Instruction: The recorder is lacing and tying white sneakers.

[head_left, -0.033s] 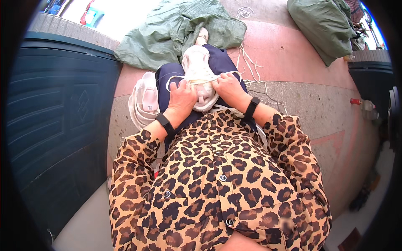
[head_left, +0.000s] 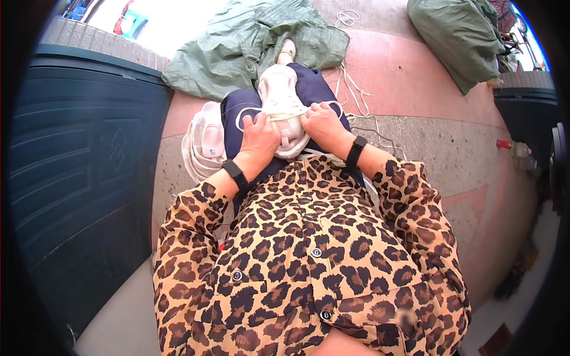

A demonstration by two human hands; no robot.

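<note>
A white shoe [head_left: 279,89] lies lengthwise on my lap, over dark blue trousers [head_left: 236,104]. Pale shoelace [head_left: 244,111] crosses it and loops out past both sides. On the left, my left hand [head_left: 259,139] is closed, pinching the lace against the shoe's side. Opposite it, my right hand [head_left: 325,127] has its fingers closed on the lace too. The shoe's near end, with a small pinkish tab, shows between my hands. My fingertips partly cover where the lace meets the shoe.
Beside my left leg sits another pale shoe [head_left: 212,137] with a pink inside, among white bands. Green sheeting [head_left: 208,65] spreads ahead, and a green covered bundle [head_left: 457,41] stands far right. A dark panelled door [head_left: 89,136] rises at left. Loose cords [head_left: 356,95] trail on the floor.
</note>
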